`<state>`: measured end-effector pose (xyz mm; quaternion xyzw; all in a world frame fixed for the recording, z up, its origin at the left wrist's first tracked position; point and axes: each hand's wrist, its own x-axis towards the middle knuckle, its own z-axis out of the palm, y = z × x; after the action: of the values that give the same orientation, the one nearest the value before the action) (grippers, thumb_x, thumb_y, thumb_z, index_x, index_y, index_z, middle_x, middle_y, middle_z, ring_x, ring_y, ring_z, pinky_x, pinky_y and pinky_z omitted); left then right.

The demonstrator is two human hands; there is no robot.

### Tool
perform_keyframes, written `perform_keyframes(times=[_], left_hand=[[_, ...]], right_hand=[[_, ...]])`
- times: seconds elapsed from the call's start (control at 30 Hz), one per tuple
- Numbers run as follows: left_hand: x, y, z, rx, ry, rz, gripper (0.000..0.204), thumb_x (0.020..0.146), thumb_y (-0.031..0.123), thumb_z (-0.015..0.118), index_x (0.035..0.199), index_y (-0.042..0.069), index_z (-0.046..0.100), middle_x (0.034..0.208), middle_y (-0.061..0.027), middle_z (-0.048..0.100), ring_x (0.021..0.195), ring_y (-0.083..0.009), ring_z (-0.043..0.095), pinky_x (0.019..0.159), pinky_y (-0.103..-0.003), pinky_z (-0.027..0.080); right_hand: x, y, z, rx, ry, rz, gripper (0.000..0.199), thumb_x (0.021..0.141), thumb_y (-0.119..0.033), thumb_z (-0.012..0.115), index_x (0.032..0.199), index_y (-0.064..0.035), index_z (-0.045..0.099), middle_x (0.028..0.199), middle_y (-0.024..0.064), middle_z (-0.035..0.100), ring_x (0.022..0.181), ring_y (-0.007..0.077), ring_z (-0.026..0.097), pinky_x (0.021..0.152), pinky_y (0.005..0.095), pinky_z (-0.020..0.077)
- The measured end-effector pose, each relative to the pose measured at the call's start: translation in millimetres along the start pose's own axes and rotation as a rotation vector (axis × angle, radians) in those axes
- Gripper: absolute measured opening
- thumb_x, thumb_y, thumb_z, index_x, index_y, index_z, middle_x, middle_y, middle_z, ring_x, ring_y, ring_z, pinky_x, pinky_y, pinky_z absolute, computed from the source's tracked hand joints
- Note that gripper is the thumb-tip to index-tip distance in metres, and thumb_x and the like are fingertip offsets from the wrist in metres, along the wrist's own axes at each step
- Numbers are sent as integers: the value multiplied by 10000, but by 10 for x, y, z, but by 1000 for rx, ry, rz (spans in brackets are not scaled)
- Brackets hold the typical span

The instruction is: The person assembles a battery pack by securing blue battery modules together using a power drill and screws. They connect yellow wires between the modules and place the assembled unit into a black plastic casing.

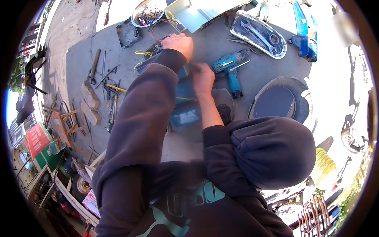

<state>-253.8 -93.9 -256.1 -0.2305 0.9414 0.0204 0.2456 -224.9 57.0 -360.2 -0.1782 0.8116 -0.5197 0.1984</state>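
My left hand (180, 44) is closed, knuckles up, beside a dark part with yellow wire (143, 52); its fingertips are hidden. Just below and to the right, my right hand (203, 79) is closed in a pinch near it. What either hand holds is hidden or too blurred to name. Beneath my hands, between the forearms, lies a translucent blue box-like thing (185, 116), partly covered by my left sleeve. A teal cordless drill (229, 63) lies right of my right hand, with a screwdriver against it. Thin red wires (153, 34) run above my left hand.
A metal bowl of small hardware (136, 19) and a pale open casing (193, 17) lie at the far side. Right of them are a tray with wrenches (233, 29), a blue floor jack (312, 39) and a round basin (306, 106). A hammer (94, 65) and bricks (90, 112) lie left.
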Motion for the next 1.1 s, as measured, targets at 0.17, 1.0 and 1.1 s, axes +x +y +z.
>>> perform_keyframes(times=[0.17, 1.0, 1.1], left_hand=[[97, 25, 76, 46, -16, 98, 135, 795, 133, 685, 888, 78, 766, 1049, -147, 730, 990, -364, 721, 813, -462, 587], [185, 171, 86, 144, 0, 158, 185, 808, 56, 646, 964, 42, 745, 1110, -184, 690, 1053, -333, 695, 860, -443, 563], [342, -278, -145, -196, -11, 185, 236, 843, 51, 604, 1044, 64, 727, 1171, -155, 680, 1146, -338, 641, 978, -427, 501]], right_hand=[[-2, -87, -44, -9, 37, 96, 187, 804, -36, 705, 968, -66, 791, 952, 157, 756, 907, 326, 740, 819, 400, 569], [-241, -156, -140, 123, 17, 371, 194, 883, -78, 654, 1038, -50, 767, 1052, 181, 740, 985, 369, 702, 902, 427, 541], [-267, -258, -70, 124, 22, 410, 300, 951, -146, 629, 1204, 2, 691, 1145, 232, 712, 1079, 396, 679, 951, 427, 525]])
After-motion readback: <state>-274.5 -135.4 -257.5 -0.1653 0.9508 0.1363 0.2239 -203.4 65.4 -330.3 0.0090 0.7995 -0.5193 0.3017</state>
